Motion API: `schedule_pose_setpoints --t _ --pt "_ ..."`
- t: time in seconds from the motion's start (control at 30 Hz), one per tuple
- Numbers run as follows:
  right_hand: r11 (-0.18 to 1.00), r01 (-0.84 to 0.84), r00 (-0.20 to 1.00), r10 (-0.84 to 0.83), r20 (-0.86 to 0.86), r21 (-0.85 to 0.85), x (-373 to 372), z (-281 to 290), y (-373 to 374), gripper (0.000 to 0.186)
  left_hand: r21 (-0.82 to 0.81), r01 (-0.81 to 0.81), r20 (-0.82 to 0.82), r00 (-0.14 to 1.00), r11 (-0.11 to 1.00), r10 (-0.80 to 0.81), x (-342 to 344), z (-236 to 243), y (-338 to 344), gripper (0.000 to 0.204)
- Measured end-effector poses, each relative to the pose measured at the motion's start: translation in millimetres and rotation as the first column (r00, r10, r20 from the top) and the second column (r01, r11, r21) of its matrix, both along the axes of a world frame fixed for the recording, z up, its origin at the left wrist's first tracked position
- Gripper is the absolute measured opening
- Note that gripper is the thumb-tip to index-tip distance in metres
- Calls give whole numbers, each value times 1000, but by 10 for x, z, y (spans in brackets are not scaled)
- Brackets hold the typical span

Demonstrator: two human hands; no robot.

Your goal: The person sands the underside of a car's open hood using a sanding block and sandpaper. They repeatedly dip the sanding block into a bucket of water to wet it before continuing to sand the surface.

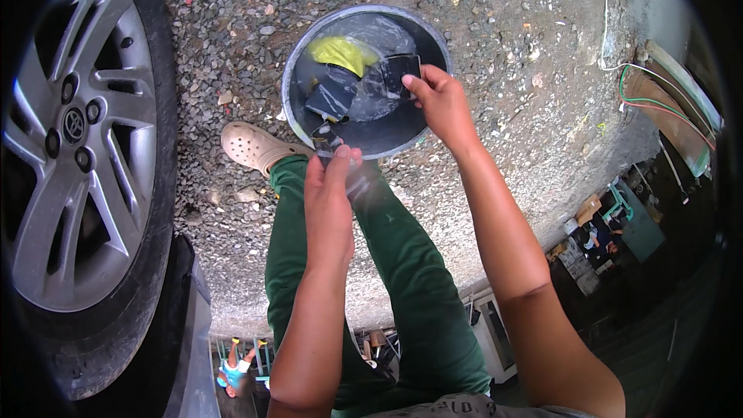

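Note:
A dark tub (288, 81) with a grey rim stands on gravel, with soapy water, a yellow cloth or plastic piece (340, 53) and a dark flat rectangular piece (329, 97) inside. My right hand (441, 112) pinches a black squarish piece (398, 66) at the tub's right. My left hand (329, 201) is closed on a small clear plastic piece (325, 136) at the tub's near rim; its exact shape is unclear.
A car wheel (85, 131) fills the left side. My tan clog (251, 147) is beside the tub. Cables (627, 66) and boards (662, 97) lie at the right, near assorted clutter (596, 232). Another person (232, 371) is far off at the lower left.

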State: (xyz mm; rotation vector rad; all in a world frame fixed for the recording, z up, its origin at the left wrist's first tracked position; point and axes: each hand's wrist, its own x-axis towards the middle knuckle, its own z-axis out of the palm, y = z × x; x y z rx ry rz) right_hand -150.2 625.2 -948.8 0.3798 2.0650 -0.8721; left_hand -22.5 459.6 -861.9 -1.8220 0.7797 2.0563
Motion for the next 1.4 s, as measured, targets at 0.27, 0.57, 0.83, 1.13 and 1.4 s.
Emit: schedule_pose_setpoints --t 0.27,0.57,0.83,1.13,1.4 --pt "964 39 992 -68 -103 -264 635 -349 -178 22 -3 11 -47 999 1000 -11 -14 4 19 29" --pt "816 -381 881 463 -95 435 339 -1157 -1195 54 30 3 -13 1000 1000 -3 24 32 -42 28" --pt "284 -937 326 922 211 206 89 -1807 -776 41 -26 34 -47 998 999 -35 92 24 -65 30" --pt "940 -337 915 317 248 43 299 -2198 -802 45 -8 127 -95 987 992 -127 73 103 -4 28" --pt "944 322 670 -173 722 -72 158 -1327 -705 40 0 171 -84 982 985 -171 176 80 108 23"
